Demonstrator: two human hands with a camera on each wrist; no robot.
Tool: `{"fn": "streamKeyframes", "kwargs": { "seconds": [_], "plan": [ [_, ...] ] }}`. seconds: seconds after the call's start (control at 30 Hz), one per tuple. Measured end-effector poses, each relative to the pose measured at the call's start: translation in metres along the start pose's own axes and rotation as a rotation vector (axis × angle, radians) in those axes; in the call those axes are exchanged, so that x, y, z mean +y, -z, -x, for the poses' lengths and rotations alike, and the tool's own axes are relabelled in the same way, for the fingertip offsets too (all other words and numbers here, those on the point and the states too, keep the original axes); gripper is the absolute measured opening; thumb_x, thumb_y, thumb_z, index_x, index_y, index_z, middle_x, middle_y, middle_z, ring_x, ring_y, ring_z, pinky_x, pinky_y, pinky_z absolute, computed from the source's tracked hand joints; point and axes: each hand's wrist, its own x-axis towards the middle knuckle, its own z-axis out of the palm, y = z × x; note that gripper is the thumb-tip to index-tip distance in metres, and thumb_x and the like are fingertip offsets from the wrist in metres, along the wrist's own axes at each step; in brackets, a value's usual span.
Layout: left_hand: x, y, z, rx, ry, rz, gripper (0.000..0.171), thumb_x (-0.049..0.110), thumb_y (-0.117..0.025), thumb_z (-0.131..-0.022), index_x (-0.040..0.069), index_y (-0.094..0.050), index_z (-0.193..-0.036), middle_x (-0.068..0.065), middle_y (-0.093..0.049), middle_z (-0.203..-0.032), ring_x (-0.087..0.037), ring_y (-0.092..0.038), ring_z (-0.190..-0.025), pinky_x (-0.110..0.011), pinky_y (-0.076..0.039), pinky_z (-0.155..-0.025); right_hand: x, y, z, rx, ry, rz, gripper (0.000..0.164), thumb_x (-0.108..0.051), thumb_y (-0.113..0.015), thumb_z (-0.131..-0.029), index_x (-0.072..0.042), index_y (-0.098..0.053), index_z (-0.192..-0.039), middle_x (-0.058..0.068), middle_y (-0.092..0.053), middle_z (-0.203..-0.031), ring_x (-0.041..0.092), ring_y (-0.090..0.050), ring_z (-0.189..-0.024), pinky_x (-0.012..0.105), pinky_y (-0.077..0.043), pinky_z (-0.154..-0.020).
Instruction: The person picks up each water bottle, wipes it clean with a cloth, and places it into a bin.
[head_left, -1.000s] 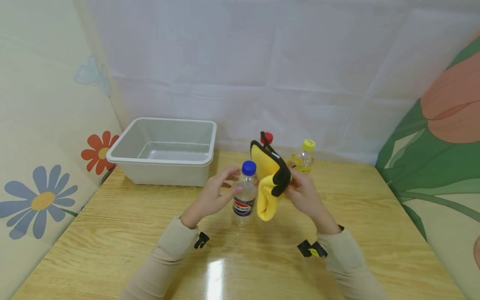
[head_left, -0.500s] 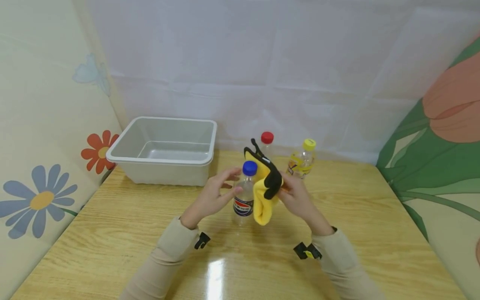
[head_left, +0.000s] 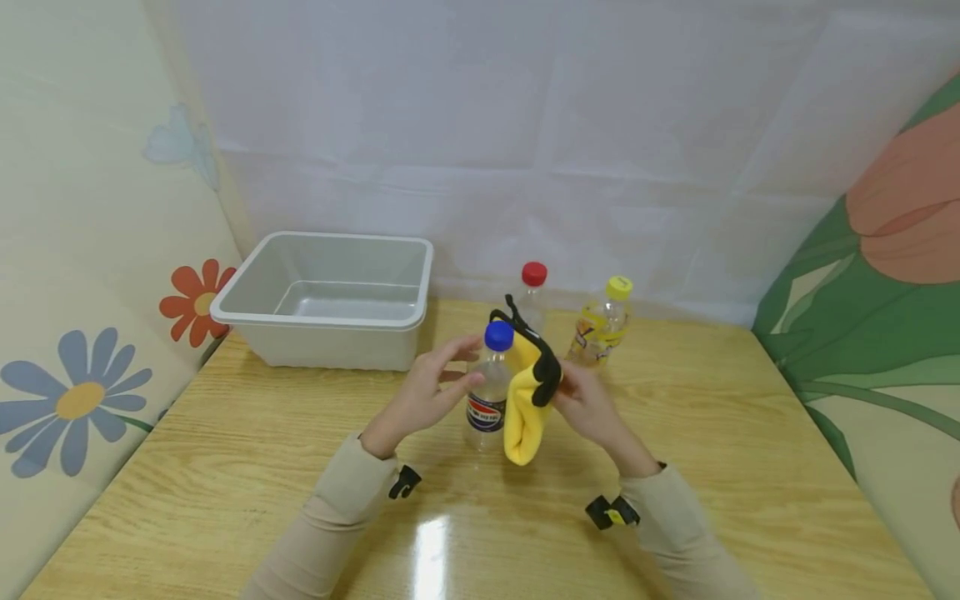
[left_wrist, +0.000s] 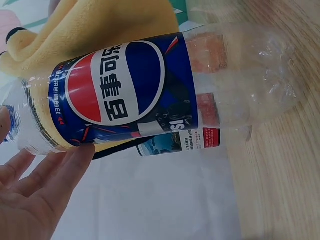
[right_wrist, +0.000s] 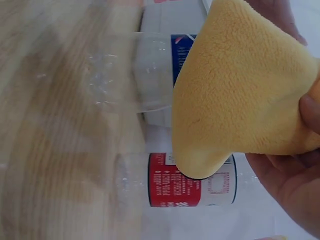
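An empty clear plastic Pepsi bottle point(head_left: 486, 412) with a blue cap stands upright on the table. My left hand point(head_left: 431, 387) holds its upper part, thumb on the near side and fingers behind. In the left wrist view the fingertips point(left_wrist: 80, 152) touch the bottle by the label's edge. My right hand point(head_left: 588, 408) grips a folded yellow cloth point(head_left: 523, 421) with a black border, thumb on its face in the right wrist view. The cloth hangs against or just beside the bottle's right side; contact cannot be told. The right fingers are partly hidden behind the cloth.
A grey plastic bin point(head_left: 322, 342) stands at the back left. Behind the cloth is a red-capped bottle point(head_left: 533, 292) with a red label point(right_wrist: 175, 192). To its right stands a yellow-capped bottle point(head_left: 600, 329). A white sheet hangs behind the wooden table point(head_left: 225, 467).
My right hand has moved left and slightly down with the cloth, toward the Pepsi bottle, uncovering more of the red-capped and yellow-capped bottles. My left hand and the Pepsi bottle have stayed almost still.
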Motion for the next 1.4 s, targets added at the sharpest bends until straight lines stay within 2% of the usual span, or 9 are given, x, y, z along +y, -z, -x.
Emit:
{"fn": "streamKeyframes", "kwargs": {
  "seconds": [0.17, 0.27, 0.53, 0.73, 0.93, 1.13, 1.3, 1.4],
  "plan": [
    [0.000, -0.001, 0.001, -0.012, 0.014, 0.020, 0.044, 0.002, -0.060, -0.086, -0.008, -0.043, -0.126, -0.024, -0.048, -0.126, -0.033, -0.054, -0.106, -0.025, -0.052, -0.080, 0.005, -0.004, 0.004, -0.011, 0.030, -0.053, 0.030, 0.025, -0.054, -0.066, 0.012, -0.060, -0.093, 0.020, -0.063, -0.081, 0.005, -0.053, -0.073, 0.023, -0.051, -0.060],
    [0.000, -0.001, 0.002, -0.012, 0.015, 0.023, 0.044, 0.003, -0.059, -0.087, -0.008, -0.043, -0.126, -0.024, -0.048, -0.126, -0.033, -0.054, -0.107, -0.025, -0.052, -0.080, 0.008, -0.006, 0.006, -0.024, 0.019, -0.044, 0.030, 0.024, -0.055, -0.068, 0.012, -0.060, -0.094, 0.020, -0.063, -0.082, 0.005, -0.053, -0.072, 0.023, -0.051, -0.059],
    [0.001, -0.002, 0.003, -0.005, 0.026, 0.030, 0.043, 0.002, -0.059, -0.087, -0.008, -0.043, -0.126, -0.024, -0.049, -0.125, -0.033, -0.054, -0.107, -0.025, -0.052, -0.079, 0.016, -0.013, 0.012, -0.048, 0.015, -0.040, 0.028, 0.022, -0.057, -0.070, 0.012, -0.059, -0.095, 0.020, -0.063, -0.085, 0.006, -0.054, -0.080, 0.024, -0.052, -0.066],
    [0.001, -0.002, 0.003, 0.007, 0.022, 0.043, 0.042, 0.001, -0.059, -0.087, -0.009, -0.044, -0.125, -0.025, -0.049, -0.125, -0.033, -0.054, -0.107, -0.026, -0.052, -0.079, 0.023, -0.018, 0.015, -0.073, -0.010, -0.019, 0.027, 0.021, -0.057, -0.070, 0.010, -0.060, -0.094, 0.020, -0.064, -0.087, 0.008, -0.055, -0.077, 0.025, -0.052, -0.065],
    [0.001, -0.003, 0.003, 0.010, 0.020, 0.053, 0.042, 0.001, -0.057, -0.088, -0.009, -0.043, -0.126, -0.025, -0.049, -0.125, -0.034, -0.053, -0.107, -0.029, -0.053, -0.080, 0.027, -0.019, 0.017, -0.160, -0.064, -0.006, 0.021, 0.016, -0.057, -0.075, 0.009, -0.059, -0.095, 0.019, -0.064, -0.090, 0.017, -0.059, -0.084, 0.030, -0.054, -0.071],
    [0.004, -0.006, 0.004, 0.031, 0.085, 0.078, 0.046, 0.005, -0.060, -0.087, -0.006, -0.043, -0.128, -0.021, -0.049, -0.126, -0.032, -0.052, -0.108, -0.035, -0.052, -0.082, 0.027, -0.019, 0.017, -0.214, -0.105, 0.023, 0.022, 0.013, -0.056, -0.078, 0.008, -0.058, -0.099, 0.021, -0.064, -0.096, 0.029, -0.060, -0.092, 0.039, -0.054, -0.076],
    [0.008, -0.013, 0.002, 0.083, 0.171, 0.040, 0.059, 0.016, -0.072, -0.079, 0.000, -0.044, -0.129, -0.015, -0.051, -0.125, -0.027, -0.053, -0.107, -0.033, -0.053, -0.081, 0.026, -0.019, 0.016, -0.209, -0.116, 0.026, 0.026, 0.014, -0.057, -0.078, 0.009, -0.058, -0.103, 0.021, -0.064, -0.098, 0.026, -0.060, -0.092, 0.037, -0.054, -0.077],
    [0.010, -0.017, 0.002, 0.116, 0.176, 0.001, 0.064, 0.019, -0.075, -0.076, 0.001, -0.044, -0.129, -0.015, -0.051, -0.124, -0.028, -0.055, -0.104, -0.034, -0.054, -0.078, 0.026, -0.019, 0.016, -0.205, -0.112, 0.025, 0.025, 0.013, -0.057, -0.078, 0.009, -0.059, -0.102, 0.020, -0.065, -0.097, 0.023, -0.060, -0.090, 0.033, -0.054, -0.076]
  ]
}}
